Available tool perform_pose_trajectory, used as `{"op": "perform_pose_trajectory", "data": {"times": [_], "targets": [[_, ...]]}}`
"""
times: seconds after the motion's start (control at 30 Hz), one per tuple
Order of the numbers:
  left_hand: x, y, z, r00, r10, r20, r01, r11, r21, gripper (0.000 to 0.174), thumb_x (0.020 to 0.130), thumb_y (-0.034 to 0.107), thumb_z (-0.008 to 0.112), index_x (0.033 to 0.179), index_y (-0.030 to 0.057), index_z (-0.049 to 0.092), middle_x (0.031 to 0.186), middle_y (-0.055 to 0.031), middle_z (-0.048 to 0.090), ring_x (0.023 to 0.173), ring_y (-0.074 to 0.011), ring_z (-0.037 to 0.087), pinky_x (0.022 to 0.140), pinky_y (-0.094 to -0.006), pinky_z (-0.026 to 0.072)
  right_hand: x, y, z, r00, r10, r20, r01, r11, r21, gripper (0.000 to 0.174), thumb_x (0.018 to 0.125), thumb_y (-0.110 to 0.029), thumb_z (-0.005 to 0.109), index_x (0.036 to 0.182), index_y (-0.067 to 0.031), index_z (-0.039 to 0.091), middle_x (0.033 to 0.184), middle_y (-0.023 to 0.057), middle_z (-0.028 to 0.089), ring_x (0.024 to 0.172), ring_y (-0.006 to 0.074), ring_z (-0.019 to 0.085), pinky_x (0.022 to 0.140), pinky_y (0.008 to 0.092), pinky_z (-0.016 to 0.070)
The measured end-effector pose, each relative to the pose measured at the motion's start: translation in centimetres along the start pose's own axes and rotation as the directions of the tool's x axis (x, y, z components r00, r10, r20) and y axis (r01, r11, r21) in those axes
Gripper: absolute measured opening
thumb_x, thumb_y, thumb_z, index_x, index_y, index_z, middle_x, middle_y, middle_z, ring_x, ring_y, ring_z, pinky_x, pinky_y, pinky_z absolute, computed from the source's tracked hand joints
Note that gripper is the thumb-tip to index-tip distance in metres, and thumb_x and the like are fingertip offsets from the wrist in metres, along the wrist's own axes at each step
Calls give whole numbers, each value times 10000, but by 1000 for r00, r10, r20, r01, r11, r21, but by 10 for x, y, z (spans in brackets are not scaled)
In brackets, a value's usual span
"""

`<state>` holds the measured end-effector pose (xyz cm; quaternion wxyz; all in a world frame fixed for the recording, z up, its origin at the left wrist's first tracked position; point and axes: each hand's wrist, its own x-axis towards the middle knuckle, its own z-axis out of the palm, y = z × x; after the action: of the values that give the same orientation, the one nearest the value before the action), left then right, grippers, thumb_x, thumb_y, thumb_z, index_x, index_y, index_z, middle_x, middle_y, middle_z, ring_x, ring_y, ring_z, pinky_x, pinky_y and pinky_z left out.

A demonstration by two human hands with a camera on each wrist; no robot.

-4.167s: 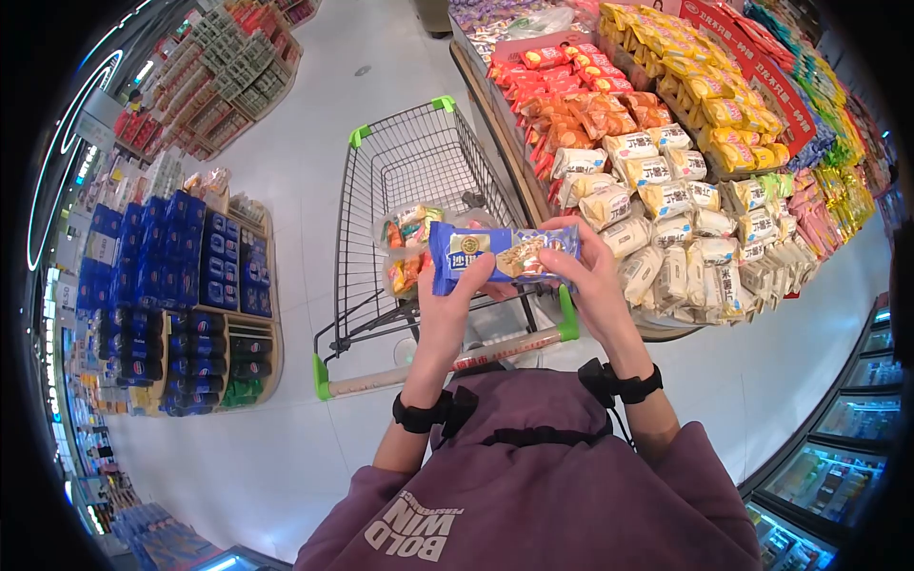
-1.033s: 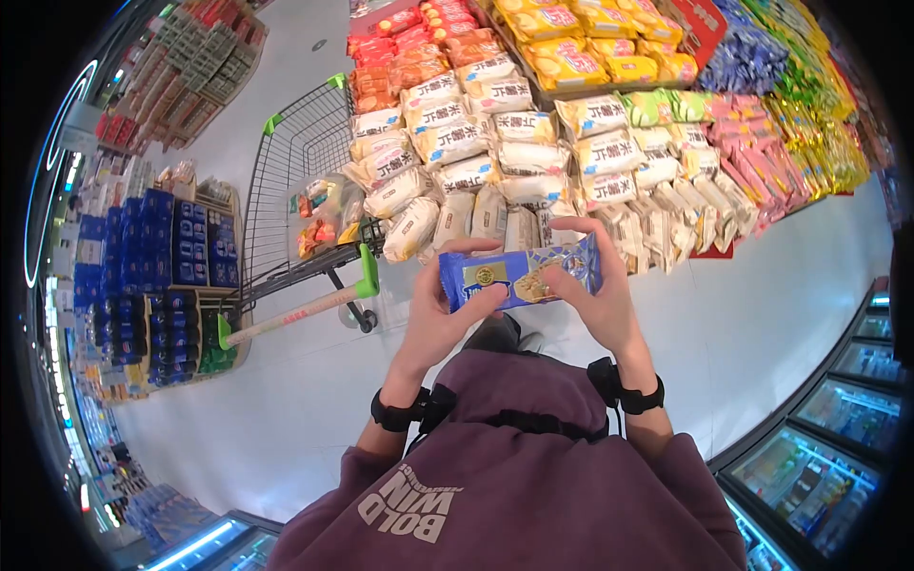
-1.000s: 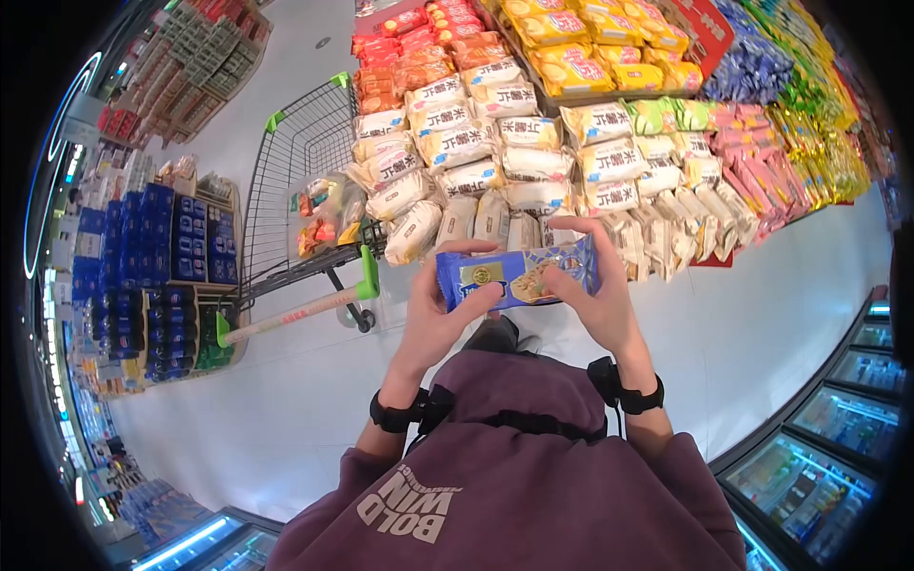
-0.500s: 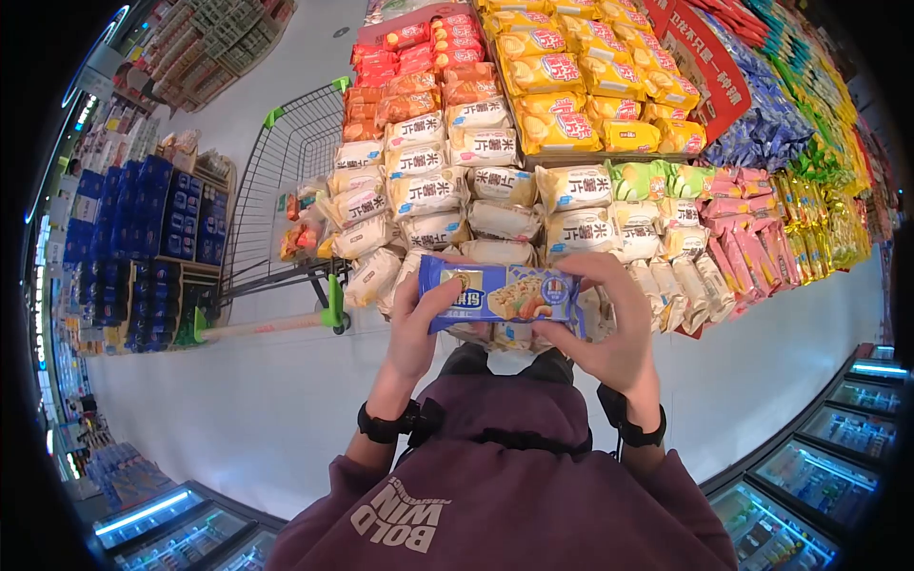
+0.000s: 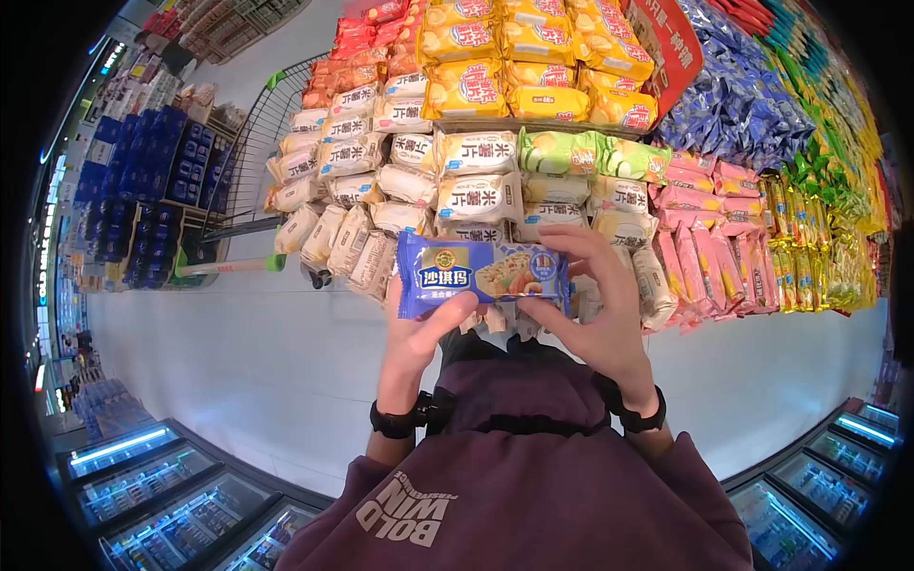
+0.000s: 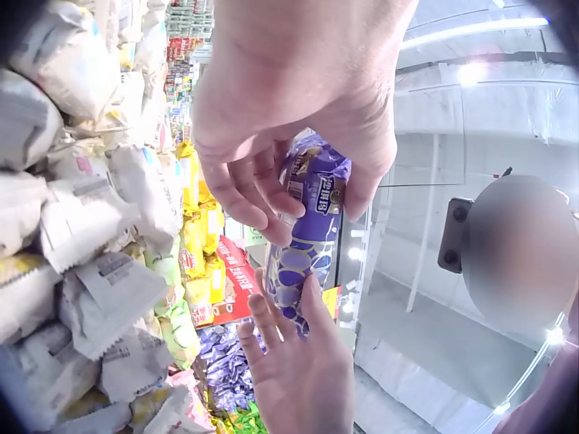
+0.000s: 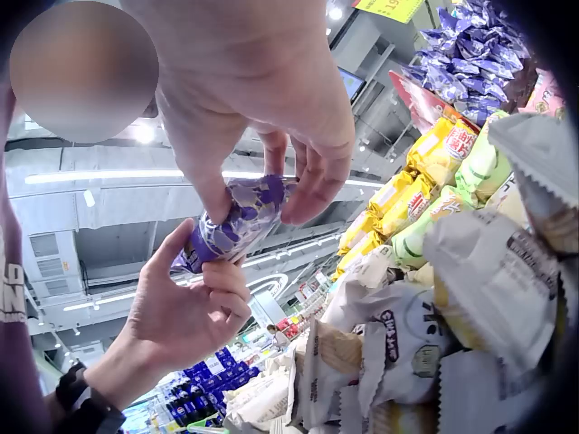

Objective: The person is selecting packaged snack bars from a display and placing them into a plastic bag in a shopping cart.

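A blue packet of sachima [image 5: 495, 270] is held in front of the body, its printed face turned up to the head camera. My left hand [image 5: 407, 335] grips its left end, the thumb across the lower edge of the front. At the other end my right hand [image 5: 609, 309] holds it, thumb along the bottom edge and fingers over the top corner. The left wrist view shows the patterned side of the packet [image 6: 312, 226] between both hands. From the right wrist, the packet [image 7: 244, 217] is pinched by thumb and fingers at each end.
Beyond the hands a display is piled with white snack packs [image 5: 476, 167], yellow packs [image 5: 466, 88], green packs [image 5: 562, 152] and pink packs [image 5: 690, 214]. A wire shopping cart [image 5: 228, 267] stands at left, near stacked blue drinks [image 5: 124, 200]. Lit freezers [image 5: 181, 500] line the near side.
The head view has turned toward the display, and the cart has shifted left in it. Both hands keep hold of the packet; the left thumb has slid down, uncovering the lettering.
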<state>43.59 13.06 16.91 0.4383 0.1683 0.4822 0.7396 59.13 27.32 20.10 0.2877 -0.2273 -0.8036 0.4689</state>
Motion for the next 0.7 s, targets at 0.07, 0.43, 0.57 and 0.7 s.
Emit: {"op": "perform_pose_trajectory", "data": {"times": [0.07, 0.43, 0.57, 0.7], "targets": [[-2, -3, 5, 998, -44, 54, 39, 995, 96, 469, 796, 60, 757, 1205, -43, 554, 982, -105, 689, 875, -159, 685, 757, -287, 561, -4, 3, -9, 1000, -18, 0, 18, 1000, -9, 510, 731, -118, 835, 1186, -75, 607, 1251, 99, 611, 1057, 218, 618, 733, 299, 505], [-8, -11, 34, 1000, -8, 4, 7, 994, 111, 440, 841, 138, 744, 1205, -19, 554, 1029, -95, 680, 859, -155, 675, 768, -287, 555, -11, 4, -36, 981, -194, 16, 194, 980, -33, 504, 717, -98, 836, 1176, -86, 630, 1180, 78, 643, 1048, 220, 638, 748, 299, 511], [-7, -18, 41, 985, 171, -26, -165, 974, 155, 474, 852, 208, 754, 1214, -10, 541, 1074, -100, 670, 915, -161, 665, 802, -291, 546, -11, 9, -40, 984, -162, 80, 158, 986, 50, 492, 694, -74, 843, 1146, -79, 648, 1112, 94, 670, 1017, 237, 651, 802, 330, 512], [-8, -14, 46, 971, 239, -9, -239, 971, 12, 527, 828, 234, 793, 1221, -6, 536, 1118, -99, 653, 982, -142, 637, 833, -294, 532, -9, 7, -36, 984, -111, 139, 107, 994, 36, 405, 743, -155, 837, 1098, -62, 666, 946, 41, 693, 771, 137, 643, 657, 267, 507]]}}
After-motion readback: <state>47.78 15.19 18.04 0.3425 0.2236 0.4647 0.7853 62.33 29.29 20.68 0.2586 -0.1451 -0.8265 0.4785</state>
